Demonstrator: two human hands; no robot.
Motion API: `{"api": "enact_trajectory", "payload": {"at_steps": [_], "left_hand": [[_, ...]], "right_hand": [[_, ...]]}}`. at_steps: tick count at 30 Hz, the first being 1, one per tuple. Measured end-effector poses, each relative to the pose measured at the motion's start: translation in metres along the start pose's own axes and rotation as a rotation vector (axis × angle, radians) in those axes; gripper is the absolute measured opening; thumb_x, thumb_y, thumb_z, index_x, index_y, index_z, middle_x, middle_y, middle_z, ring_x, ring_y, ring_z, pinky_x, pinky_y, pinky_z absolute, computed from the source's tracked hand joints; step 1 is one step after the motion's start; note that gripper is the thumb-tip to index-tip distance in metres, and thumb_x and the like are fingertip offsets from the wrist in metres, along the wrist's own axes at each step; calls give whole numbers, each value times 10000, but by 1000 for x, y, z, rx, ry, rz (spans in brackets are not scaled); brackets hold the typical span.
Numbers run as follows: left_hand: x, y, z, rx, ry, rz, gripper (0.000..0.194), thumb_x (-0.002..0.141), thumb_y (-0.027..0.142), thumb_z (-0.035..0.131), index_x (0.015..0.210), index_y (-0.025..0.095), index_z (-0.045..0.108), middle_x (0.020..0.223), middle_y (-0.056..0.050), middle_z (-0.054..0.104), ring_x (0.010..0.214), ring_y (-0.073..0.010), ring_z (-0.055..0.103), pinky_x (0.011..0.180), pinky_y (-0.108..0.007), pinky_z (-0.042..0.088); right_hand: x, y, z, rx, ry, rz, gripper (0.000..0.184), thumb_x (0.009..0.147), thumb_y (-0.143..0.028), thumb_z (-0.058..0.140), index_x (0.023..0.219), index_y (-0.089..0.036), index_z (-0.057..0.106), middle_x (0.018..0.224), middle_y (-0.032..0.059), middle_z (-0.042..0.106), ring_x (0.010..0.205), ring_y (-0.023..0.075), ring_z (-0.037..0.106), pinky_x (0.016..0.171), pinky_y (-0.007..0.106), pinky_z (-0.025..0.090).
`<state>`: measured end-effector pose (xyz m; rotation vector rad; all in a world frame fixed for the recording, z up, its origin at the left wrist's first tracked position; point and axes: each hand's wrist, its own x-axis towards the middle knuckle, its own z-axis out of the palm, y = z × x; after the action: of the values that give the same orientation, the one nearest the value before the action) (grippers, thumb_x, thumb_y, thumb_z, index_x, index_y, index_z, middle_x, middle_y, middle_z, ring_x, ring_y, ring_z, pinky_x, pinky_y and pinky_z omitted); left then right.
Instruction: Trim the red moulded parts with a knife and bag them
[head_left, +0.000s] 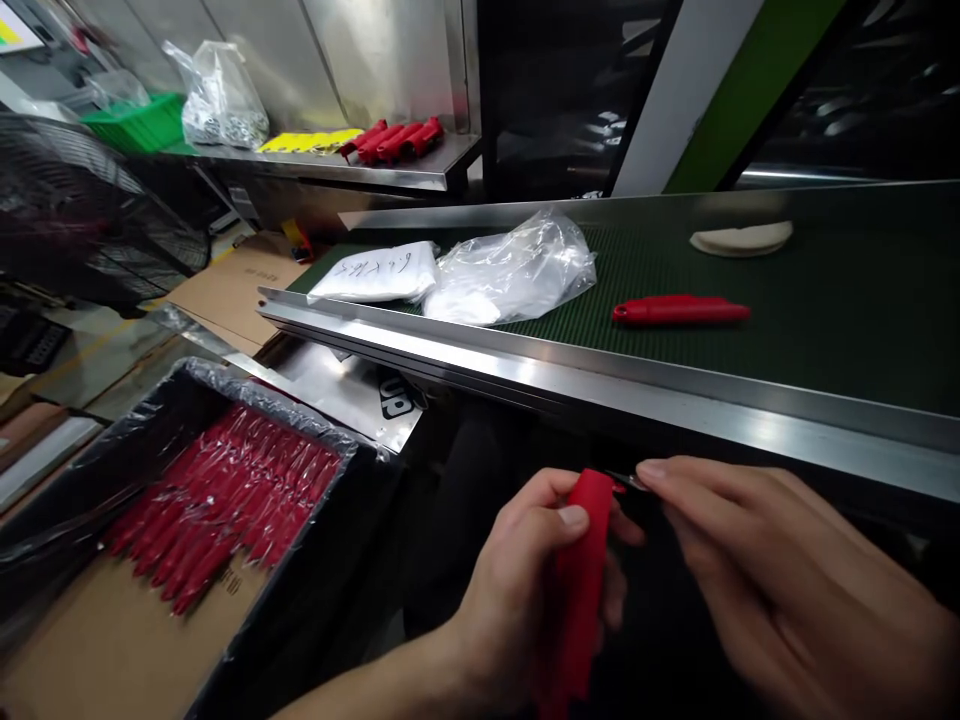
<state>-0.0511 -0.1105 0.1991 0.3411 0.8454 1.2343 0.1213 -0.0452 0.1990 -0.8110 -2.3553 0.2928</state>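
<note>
My left hand (525, 590) is wrapped round a red plastic handle (581, 580), held upright below the conveyor's edge. My right hand (780, 590) reaches in from the right with its fingers pressed together at the handle's top end, where a small dark metal tip (628, 482) shows. What the right fingers pinch is too small to make out. Another red handle (679, 311) lies flat on the green conveyor belt (825, 300), well beyond both hands.
A black-lined carton (315, 600) at the lower left holds several red handles (225, 500). On the belt lie a white bag (379, 272), a clear plastic bag (517, 268) and a pale curved piece (741, 239). More red handles (390, 140) rest on a steel shelf. A fan (82, 210) stands left.
</note>
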Motion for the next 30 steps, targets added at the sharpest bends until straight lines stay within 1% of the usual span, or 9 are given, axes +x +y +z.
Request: {"api": "enact_trajectory", "payload": {"at_steps": [2,4,8,12,16,20,23,26,30], "left_hand": [[0,-1,-2,15,-10,-25,272,883,397,482,956,158,589,601,-21,593,396,-88,428,383,-166,339],[0,-1,-2,12,-15,-37,292,883,420,480,967,161,584,549,-9,568,375,-89,403,366,-162,322],[2,1,-2,-6,-14,-33,249,877,387,484,960,165,560,553,-3,575,369,-91,403,362,-163,329],[4,0,-3,8,-8,-31,245,879,389,490,946,164,562,542,-6,571,373,-90,410,364,-157,331],[3,-2,-3,30,-12,-27,276,874,421,505,942,165,581,533,-11,565,372,-85,420,370,-153,333],[1,-2,-4,43,-18,-33,286,870,429,511,943,164,592,537,-17,568,380,-85,428,377,-153,339],[1,-1,-5,64,-20,-49,297,869,440,512,947,167,599,540,-16,567,379,-86,427,374,-157,339],[1,-1,-5,78,-11,-33,286,871,434,511,941,170,598,537,-12,565,383,-87,432,380,-156,341],[2,-3,-4,89,9,-9,260,885,407,495,932,172,596,524,-2,551,391,-82,426,398,-151,353]], "right_hand": [[1,-3,0,-2,18,0,400,950,-119,500,1314,-270,569,1220,23,620,1094,176,592,894,360,487],[2,-4,-1,-4,26,-23,380,948,-109,506,1295,-243,582,1206,38,621,1076,177,596,879,354,486],[-1,1,0,-22,10,-60,397,942,-58,499,1301,-209,579,1197,56,614,1068,163,592,887,336,476],[-4,9,0,-68,-42,-138,471,935,-84,520,1386,-219,533,1246,56,596,1106,170,576,897,328,470],[-3,8,0,-63,1,-117,453,921,-76,531,1349,-219,566,1222,58,614,1076,181,594,865,341,478],[-2,4,-1,-76,33,-116,439,912,-72,539,1328,-205,583,1215,69,621,1075,195,602,872,355,482],[-3,4,-1,-80,15,-109,434,914,-66,534,1324,-199,584,1205,73,624,1066,198,603,874,358,480],[-4,6,-1,-87,18,-118,439,910,-48,529,1322,-191,584,1192,73,625,1060,193,598,876,352,470],[-6,5,0,-106,13,-163,430,915,-50,538,1328,-159,580,1181,86,618,1066,193,582,895,348,454]]}}
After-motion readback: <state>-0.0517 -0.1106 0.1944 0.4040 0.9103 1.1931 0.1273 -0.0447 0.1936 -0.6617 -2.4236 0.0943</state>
